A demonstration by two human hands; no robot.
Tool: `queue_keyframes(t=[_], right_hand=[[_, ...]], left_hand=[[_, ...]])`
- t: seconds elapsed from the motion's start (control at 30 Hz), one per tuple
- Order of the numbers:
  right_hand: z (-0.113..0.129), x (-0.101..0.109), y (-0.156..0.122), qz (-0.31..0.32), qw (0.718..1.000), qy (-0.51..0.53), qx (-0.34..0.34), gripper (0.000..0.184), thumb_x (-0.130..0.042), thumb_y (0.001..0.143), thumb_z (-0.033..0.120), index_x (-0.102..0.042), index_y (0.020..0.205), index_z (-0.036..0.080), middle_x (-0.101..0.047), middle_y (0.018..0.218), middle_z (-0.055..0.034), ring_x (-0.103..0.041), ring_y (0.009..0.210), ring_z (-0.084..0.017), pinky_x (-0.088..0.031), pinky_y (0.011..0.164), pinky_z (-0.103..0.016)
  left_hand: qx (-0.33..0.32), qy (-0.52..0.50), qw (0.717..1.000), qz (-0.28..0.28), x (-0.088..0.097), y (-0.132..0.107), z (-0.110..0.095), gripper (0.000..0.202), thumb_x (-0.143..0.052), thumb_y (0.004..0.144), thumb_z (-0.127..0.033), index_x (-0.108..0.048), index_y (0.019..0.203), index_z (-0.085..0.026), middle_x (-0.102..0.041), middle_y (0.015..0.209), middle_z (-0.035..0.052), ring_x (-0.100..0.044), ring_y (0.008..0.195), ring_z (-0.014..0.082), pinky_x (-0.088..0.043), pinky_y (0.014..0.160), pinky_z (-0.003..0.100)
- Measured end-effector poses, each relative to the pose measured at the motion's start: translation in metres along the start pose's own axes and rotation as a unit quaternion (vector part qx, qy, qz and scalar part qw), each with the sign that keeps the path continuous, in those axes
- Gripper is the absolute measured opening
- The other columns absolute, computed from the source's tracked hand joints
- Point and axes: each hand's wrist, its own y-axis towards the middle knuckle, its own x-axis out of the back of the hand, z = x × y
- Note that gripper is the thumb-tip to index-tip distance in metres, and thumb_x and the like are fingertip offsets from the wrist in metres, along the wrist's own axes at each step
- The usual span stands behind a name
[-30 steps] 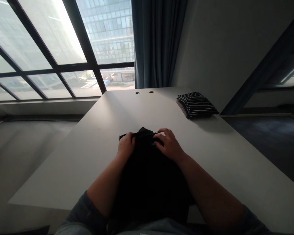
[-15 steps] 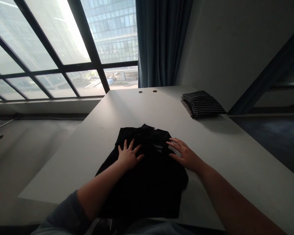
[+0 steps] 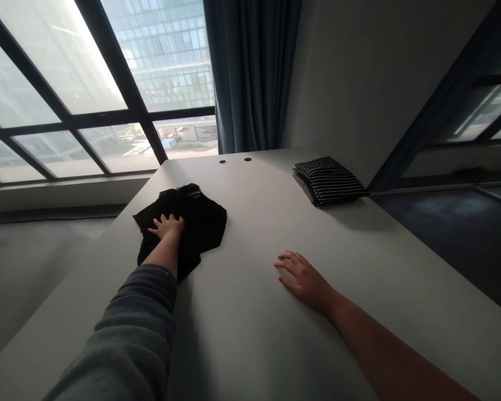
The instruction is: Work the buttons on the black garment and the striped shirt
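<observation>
A black shirt [image 3: 202, 220] lies bunched and partly folded on the left part of the white table [image 3: 242, 234], its lower end turned toward me. My left hand [image 3: 167, 227] rests on top of it with spread fingers, palm down, arm stretched out. What the palm presses against is hidden. My right hand [image 3: 303, 281] is over the bare tabletop at right of centre, fingers apart and slightly bent, holding nothing. Whether its fingertips touch the surface I cannot tell.
Toward the far right of the table lies a folded black cloth with white stripes [image 3: 332, 181], with something greyish under it. Two round cable holes [image 3: 235, 160] sit near the far edge. Beyond are a blue curtain [image 3: 253, 78] and large windows [image 3: 167, 61].
The black shirt has moved from in front of me to the far left with my left hand on it. My right hand has come off the shirt and is now over bare table.
</observation>
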Motion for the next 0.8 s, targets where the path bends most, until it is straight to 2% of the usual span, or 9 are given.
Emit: queue_keyframes(t=[0.13,0.23,0.33,0.4,0.47,0.53,0.63,0.7,0.8], right_hand=[[-0.014,-0.001,0.017,-0.068,0.997,-0.026,-0.007,0.026,-0.062,0.092,0.019,-0.073,0.116,0.021,-0.065,0.124,-0.0132,-0.06,0.124,-0.03,-0.052,0.11,-0.054],[-0.042,0.006,0.038,-0.127,0.988,-0.085,-0.008,0.021,-0.06,0.092,0.016,-0.072,0.109,0.02,-0.063,0.121,-0.0144,-0.058,0.121,-0.031,-0.051,0.109,-0.053],[-0.08,0.021,0.06,-0.183,0.97,-0.159,-0.025,0.023,-0.052,0.098,0.017,-0.07,0.113,0.015,-0.058,0.126,-0.0191,-0.054,0.125,-0.031,-0.043,0.114,-0.046],[-0.108,0.034,0.072,-0.218,0.953,-0.204,-0.053,0.026,-0.051,0.1,0.022,-0.068,0.118,0.012,-0.055,0.131,-0.0217,-0.051,0.128,-0.033,-0.04,0.114,-0.046],[-0.136,0.049,0.082,-0.244,0.932,-0.243,-0.109,0.029,-0.06,0.097,0.027,-0.066,0.121,0.013,-0.054,0.135,-0.0218,-0.049,0.128,-0.036,-0.04,0.11,-0.052],[-0.16,0.065,0.091,-0.239,0.917,-0.27,-0.169,0.037,-0.064,0.093,0.031,-0.064,0.128,0.016,-0.052,0.14,-0.0204,-0.048,0.127,-0.038,-0.041,0.105,-0.054],[-0.188,0.091,0.105,-0.203,0.912,-0.279,-0.221,0.041,-0.062,0.093,0.03,-0.065,0.131,0.017,-0.059,0.131,-0.0191,-0.051,0.118,-0.036,-0.044,0.097,-0.05],[-0.2,0.109,0.114,-0.186,0.913,-0.272,-0.241,0.034,-0.059,0.092,0.026,-0.07,0.123,0.016,-0.063,0.125,-0.0184,-0.053,0.112,-0.034,-0.045,0.094,-0.047],[-0.21,0.139,0.13,-0.174,0.916,-0.245,-0.266,0.025,-0.055,0.093,0.02,-0.074,0.108,0.014,-0.069,0.113,-0.0177,-0.057,0.103,-0.03,-0.045,0.09,-0.043]], left_hand=[[-0.076,-0.001,0.997,-0.009,-0.002,0.02,0.012,0.062,-0.037,0.104,-0.051,-0.048,0.153,-0.016,-0.033,0.17,0.0169,-0.024,0.156,0.0403,-0.018,0.121,0.073],[-0.116,-0.008,0.992,-0.037,0.006,0.008,0.013,0.056,-0.038,0.106,-0.048,-0.055,0.146,-0.014,-0.041,0.166,0.0167,-0.033,0.153,0.0382,-0.017,0.123,0.071],[-0.147,-0.025,0.984,-0.101,0.008,-0.037,0.013,0.053,-0.033,0.109,-0.047,-0.061,0.14,-0.014,-0.048,0.16,0.0154,-0.041,0.147,0.0387,-0.023,0.123,0.068],[-0.207,-0.013,0.971,-0.115,0.003,-0.076,0.016,0.052,-0.035,0.108,-0.052,-0.059,0.145,-0.024,-0.048,0.161,0.0096,-0.042,0.147,0.037,-0.021,0.125,0.068],[-0.261,0.034,0.964,-0.047,-0.005,-0.108,0.025,0.054,-0.039,0.104,-0.06,-0.055,0.151,-0.037,-0.043,0.166,0.0057,-0.035,0.153,0.0394,-0.016,0.122,0.075],[-0.26,0.061,0.964,0.015,-0.01,-0.125,0.037,0.061,-0.038,0.102,-0.065,-0.048,0.157,-0.039,-0.036,0.17,0.006,-0.027,0.157,0.0411,-0.017,0.121,0.076],[-0.252,0.068,0.965,0.032,-0.007,-0.117,0.058,0.062,-0.036,0.103,-0.062,-0.047,0.158,-0.035,-0.032,0.172,0.0073,-0.024,0.159,0.0386,-0.02,0.123,0.072],[-0.231,0.064,0.971,0.012,-0.001,-0.103,0.071,0.058,-0.037,0.104,-0.056,-0.054,0.154,-0.03,-0.039,0.169,0.0099,-0.03,0.157,0.037,-0.023,0.123,0.069],[-0.186,0.058,0.981,-0.023,0.006,-0.093,0.08,0.052,-0.043,0.103,-0.051,-0.062,0.144,-0.024,-0.045,0.163,0.0156,-0.039,0.151,0.0394,-0.028,0.12,0.072]])
